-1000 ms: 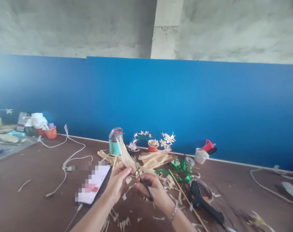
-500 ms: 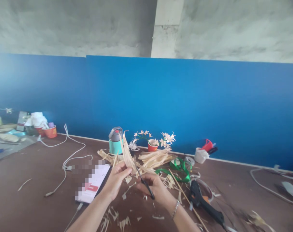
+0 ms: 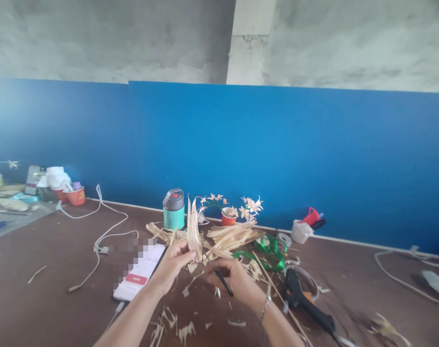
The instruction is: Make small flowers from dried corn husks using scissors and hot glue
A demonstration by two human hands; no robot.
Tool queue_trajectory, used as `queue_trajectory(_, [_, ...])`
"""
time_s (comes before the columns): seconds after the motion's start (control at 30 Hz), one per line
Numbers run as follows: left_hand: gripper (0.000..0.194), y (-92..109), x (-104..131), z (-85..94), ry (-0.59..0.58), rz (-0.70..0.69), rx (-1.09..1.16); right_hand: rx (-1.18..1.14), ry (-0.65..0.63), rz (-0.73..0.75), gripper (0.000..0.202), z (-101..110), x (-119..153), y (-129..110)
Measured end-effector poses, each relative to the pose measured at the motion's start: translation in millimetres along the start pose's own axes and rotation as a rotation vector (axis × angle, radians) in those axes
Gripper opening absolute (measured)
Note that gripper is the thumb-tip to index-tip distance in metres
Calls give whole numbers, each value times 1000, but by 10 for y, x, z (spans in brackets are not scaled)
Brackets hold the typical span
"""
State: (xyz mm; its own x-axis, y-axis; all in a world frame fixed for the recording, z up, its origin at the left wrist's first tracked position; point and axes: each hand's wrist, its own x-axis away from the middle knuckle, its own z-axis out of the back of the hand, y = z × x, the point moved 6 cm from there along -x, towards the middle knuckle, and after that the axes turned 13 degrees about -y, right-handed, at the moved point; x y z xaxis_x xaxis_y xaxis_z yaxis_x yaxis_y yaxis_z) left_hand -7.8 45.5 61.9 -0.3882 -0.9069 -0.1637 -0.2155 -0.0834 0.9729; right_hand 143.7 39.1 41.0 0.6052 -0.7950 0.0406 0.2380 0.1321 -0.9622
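Pale dried corn husk (image 3: pixel 193 233) stands upright between the thumb and fingers of my left hand (image 3: pixel 179 260), its long points upward. In my right hand (image 3: pixel 234 279) is a pair of dark scissors (image 3: pixel 221 277), seen edge-on, with thin blades pointing up and left to the husk's lower right edge. Whether the blades touch the husk, I cannot tell. More husk strips (image 3: pixel 234 238) lie behind my hands. Small husk scraps (image 3: pixel 186 332) are scattered on the brown table (image 3: pixel 78 318) below them.
Left of my hands lies a phone (image 3: pixel 140 274) with a cable. Behind are a teal flask (image 3: pixel 173 217) and a red cup (image 3: pixel 228 218) with husk flowers. Green ribbon (image 3: pixel 275 258), a thin stick (image 3: pixel 277 294), a black glue gun (image 3: pixel 308 306) and a white cup (image 3: pixel 301 232) are on the right.
The husk has turned more upright, its tips moving right, away from in front of the flask. My left hand has shifted little, and the scissors stay close to the husk's edge.
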Motion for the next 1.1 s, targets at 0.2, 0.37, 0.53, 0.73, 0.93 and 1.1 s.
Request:
queue_trajectory(0.2, [7,20,6,-25,-45,4,-64,-21,-24,-66,25,-11,5,40])
queue_trajectory(0.37, [8,13,4,-16,-66,6,-77,21,-26,-49,23,-2,10,33])
queue_trajectory(0.53, [9,-17,-5,6,-73,-2,-83,41,-16,-81,21,12,12,51])
queue_trajectory(0.73, [15,-89,-20,30,-52,6,-19,64,-18,-95,18,27,24,4])
queue_trajectory(0.93, [18,-95,-21,21,-33,2,26,57,-26,-109,21,28,41,-42])
queue_trajectory(1.1, [31,-133,-17,-5,8,-20,176,-70,-130,-98,30,-27,46,-31])
